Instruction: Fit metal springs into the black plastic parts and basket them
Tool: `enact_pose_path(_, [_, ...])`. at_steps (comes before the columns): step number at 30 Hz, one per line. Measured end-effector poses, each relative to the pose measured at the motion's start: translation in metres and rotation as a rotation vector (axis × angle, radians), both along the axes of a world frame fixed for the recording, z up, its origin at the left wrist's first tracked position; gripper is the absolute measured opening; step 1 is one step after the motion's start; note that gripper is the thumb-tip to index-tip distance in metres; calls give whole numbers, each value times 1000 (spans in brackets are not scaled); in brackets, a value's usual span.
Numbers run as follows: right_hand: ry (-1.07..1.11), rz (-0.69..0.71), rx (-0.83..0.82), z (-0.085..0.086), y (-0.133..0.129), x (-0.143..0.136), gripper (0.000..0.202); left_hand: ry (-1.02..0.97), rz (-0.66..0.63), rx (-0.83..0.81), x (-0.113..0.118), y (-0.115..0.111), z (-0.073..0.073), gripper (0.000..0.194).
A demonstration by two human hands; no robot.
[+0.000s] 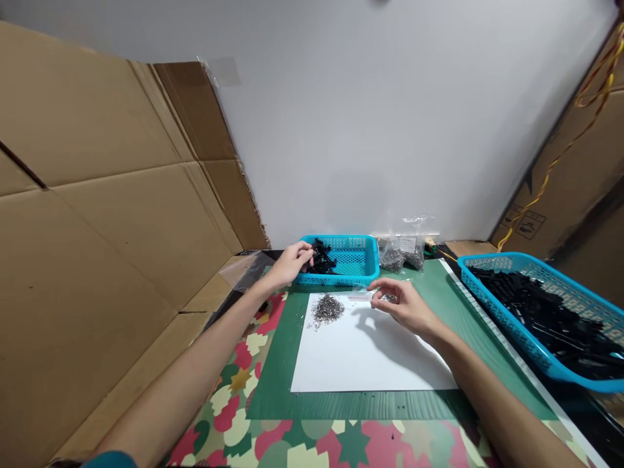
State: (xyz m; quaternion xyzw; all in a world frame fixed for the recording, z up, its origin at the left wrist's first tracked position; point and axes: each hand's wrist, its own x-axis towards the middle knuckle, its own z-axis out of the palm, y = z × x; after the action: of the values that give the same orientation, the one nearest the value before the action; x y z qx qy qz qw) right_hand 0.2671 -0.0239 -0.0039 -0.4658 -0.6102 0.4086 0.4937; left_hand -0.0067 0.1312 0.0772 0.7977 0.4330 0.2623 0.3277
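My left hand [293, 259] reaches over the left end of a blue plastic basket [341, 280]. Its fingers are curled together beside a heap of small black plastic parts [324, 257], and what they grip is hard to make out. Above a sheet of white paper [361, 364] hovers my right hand [398, 304], thumb and fingers bent into a loose curve with a gap between the tips. Nothing shows clearly between them. To its left, a pile of small shiny metal pieces [328, 309], probably screws, lies on the paper.
A larger blue basket [541, 351] full of black parts [546, 312] stands at right. Clear bags of small metal pieces [402, 255] rest by the wall. A green mat [277, 390] lies beneath the paper; cardboard [121, 195] walls the left side. A yellow-brown twisted cord [546, 185] hangs at right.
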Motion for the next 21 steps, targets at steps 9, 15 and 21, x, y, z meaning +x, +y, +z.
enact_pose_path(9, [151,-22,-69,14,-13,-11,26,-370,-399,-874,9,-109,-40,47])
enact_pose_path(15, [236,62,-99,9,-20,-22,23,-640,-302,-1041,19,-134,-61,40])
enact_pose_path(21, [197,180,-51,7,-27,-34,9,-639,-297,-1003,13,-137,-66,33])
